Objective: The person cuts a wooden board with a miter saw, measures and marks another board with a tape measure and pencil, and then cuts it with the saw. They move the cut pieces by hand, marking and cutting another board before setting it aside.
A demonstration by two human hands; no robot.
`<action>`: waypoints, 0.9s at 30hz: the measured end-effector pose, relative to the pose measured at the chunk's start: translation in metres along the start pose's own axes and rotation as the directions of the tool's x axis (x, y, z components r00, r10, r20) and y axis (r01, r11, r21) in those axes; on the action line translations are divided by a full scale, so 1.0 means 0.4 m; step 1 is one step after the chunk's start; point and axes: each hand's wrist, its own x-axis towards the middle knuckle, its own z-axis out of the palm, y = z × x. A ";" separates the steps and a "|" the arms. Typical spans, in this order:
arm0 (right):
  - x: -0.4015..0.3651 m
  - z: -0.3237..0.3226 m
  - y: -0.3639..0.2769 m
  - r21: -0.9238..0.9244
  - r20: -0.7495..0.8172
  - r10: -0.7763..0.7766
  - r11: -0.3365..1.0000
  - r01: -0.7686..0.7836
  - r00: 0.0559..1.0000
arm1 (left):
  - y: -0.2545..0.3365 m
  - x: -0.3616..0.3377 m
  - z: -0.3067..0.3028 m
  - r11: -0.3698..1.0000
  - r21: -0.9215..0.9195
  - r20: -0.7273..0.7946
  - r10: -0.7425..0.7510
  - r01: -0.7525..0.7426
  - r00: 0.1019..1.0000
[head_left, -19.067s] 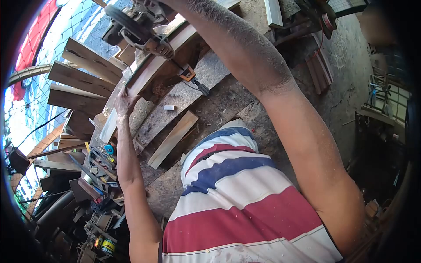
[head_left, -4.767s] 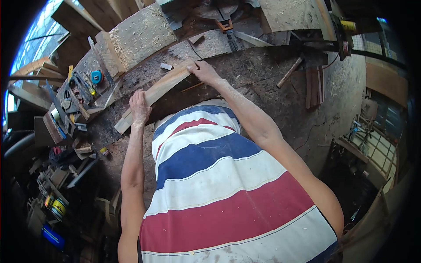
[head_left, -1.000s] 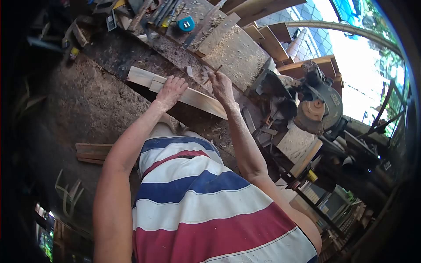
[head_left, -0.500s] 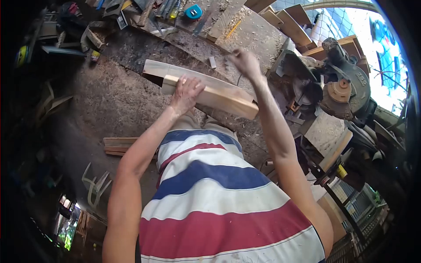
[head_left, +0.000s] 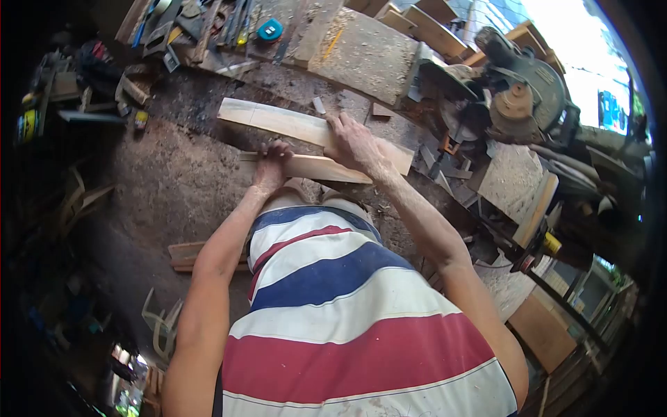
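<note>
My left hand (head_left: 273,167) is closed around the left part of a near wooden piece (head_left: 326,168), which lies close to my legs. Beyond it is a longer pale board (head_left: 278,122), slanting down from upper left to lower right. My right hand (head_left: 356,142) reaches across this board, its fingers bent over the far edge and closed on it. The palm sides of both hands are hidden. A small pale offcut (head_left: 319,105) and a small brown block (head_left: 383,110) lie just past the board.
A dusty miter saw (head_left: 517,97) stands at the right, with offcuts around it. On the bench are a teal tape measure (head_left: 270,29), a yellow pencil (head_left: 333,44) and wood shavings. Several hand tools lie at upper left. Stacked wood strips (head_left: 186,254) rest on the ground by my left arm.
My right hand has come down from beyond the boards onto the far board. The near piece has tilted and shifted left and toward me in my left hand, apart from the far board.
</note>
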 end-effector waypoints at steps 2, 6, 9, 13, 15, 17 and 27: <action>-0.075 -0.033 -0.005 0.035 -0.045 0.079 0.996 -0.077 0.996 | -0.026 0.031 -0.004 0.998 0.048 -0.072 0.048 -0.044 0.996; -0.205 -0.071 -0.046 0.160 -0.314 0.204 0.974 -0.161 0.927 | 0.095 0.080 -0.273 0.412 -0.869 0.236 -0.142 0.274 0.961; -0.233 -0.066 -0.086 0.139 -0.560 0.193 0.981 -0.138 0.806 | 0.193 0.184 -0.348 -0.115 -0.970 0.229 -0.114 0.216 0.967; -0.216 -0.087 -0.147 0.145 -0.775 0.154 0.987 -0.065 0.613 | 0.452 0.335 -0.568 -0.129 -0.966 -0.093 -0.633 -0.224 0.768; -0.248 -0.120 -0.121 0.274 -0.712 0.212 0.962 -0.012 0.669 | 0.394 0.406 -0.575 0.025 -0.984 -0.158 -0.565 -0.175 0.809; -0.303 -0.130 -0.083 0.454 -0.622 0.333 0.891 -0.020 0.709 | 0.334 0.439 -0.595 0.332 -0.928 -0.291 -0.369 -0.167 0.883; -0.545 -0.071 0.287 0.978 -0.177 0.923 0.125 0.170 0.342 | 0.502 0.493 -0.633 0.919 -0.359 0.344 0.290 -0.160 0.893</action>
